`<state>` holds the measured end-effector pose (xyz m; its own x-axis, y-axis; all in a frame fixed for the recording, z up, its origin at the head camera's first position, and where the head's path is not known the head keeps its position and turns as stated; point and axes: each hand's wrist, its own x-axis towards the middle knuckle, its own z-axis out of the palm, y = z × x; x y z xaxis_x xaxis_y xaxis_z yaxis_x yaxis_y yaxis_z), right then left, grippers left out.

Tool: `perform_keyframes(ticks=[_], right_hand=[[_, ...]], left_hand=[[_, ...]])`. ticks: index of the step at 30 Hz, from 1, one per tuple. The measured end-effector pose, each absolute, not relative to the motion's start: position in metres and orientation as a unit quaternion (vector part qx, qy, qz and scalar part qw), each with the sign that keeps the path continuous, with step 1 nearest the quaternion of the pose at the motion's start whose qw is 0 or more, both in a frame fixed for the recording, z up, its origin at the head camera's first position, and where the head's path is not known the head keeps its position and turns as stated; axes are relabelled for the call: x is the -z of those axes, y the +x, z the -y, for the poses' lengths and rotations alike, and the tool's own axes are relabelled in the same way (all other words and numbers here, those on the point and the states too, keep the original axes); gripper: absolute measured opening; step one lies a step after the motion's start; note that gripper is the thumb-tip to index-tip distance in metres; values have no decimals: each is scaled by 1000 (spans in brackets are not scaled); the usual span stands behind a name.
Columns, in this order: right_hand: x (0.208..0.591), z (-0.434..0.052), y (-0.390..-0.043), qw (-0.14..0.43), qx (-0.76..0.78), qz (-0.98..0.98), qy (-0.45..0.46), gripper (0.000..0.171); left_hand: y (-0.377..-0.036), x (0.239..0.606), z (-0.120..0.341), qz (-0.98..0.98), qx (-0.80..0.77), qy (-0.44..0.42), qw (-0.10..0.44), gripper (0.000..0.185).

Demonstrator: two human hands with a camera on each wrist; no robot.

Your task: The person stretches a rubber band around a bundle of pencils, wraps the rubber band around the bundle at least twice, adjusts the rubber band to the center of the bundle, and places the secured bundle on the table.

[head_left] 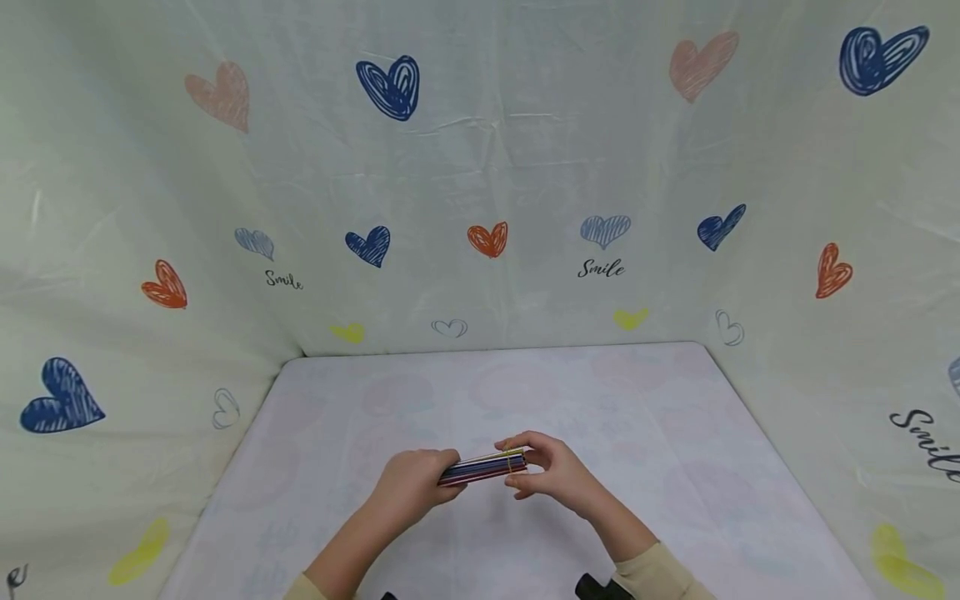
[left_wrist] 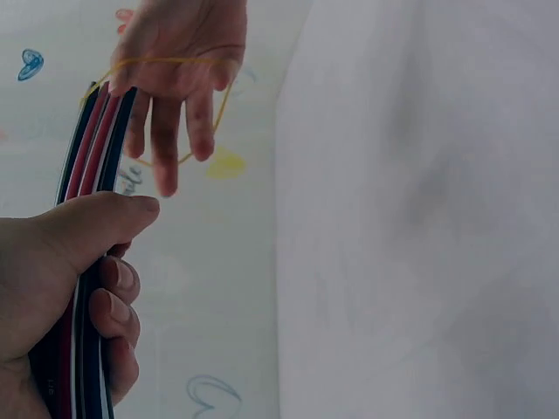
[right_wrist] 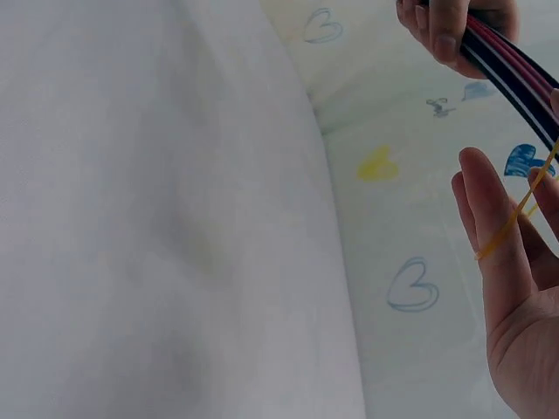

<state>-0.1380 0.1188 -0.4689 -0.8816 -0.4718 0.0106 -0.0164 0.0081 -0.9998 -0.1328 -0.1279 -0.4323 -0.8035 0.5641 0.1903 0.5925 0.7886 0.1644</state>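
My left hand grips a bundle of slim pencils in dark blue, red and white, its thumb laid along them. The bundle points to the right, held above the table. At its far end is my right hand, thumb and fingers spread apart. A thin yellow rubber band stretches from the pencils' end around the fingers of the right hand in the left wrist view. The right wrist view shows the rubber band crossing a straight finger. The pencils' near ends are hidden in the left palm.
A white cloth-covered table lies below the hands. Pale curtains printed with hearts and "Smile" enclose it at the back and both sides. Dark straps or devices show at the wrists.
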Motion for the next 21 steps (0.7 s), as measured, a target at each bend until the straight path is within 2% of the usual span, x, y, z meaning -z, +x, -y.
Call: perform_keyframes(ticks=[6, 15, 21], right_hand=[[475, -119, -139, 182, 685, -691, -140, 27], [473, -115, -132, 207, 675, -692, -148, 14], [460, -107, -120, 218, 649, -698, -211, 4]], left_hand=[[-133, 429, 131, 937, 124, -308, 108, 24], [-135, 419, 131, 941, 156, -272, 126, 20], [-137, 421, 128, 953, 178, -228, 87, 19]])
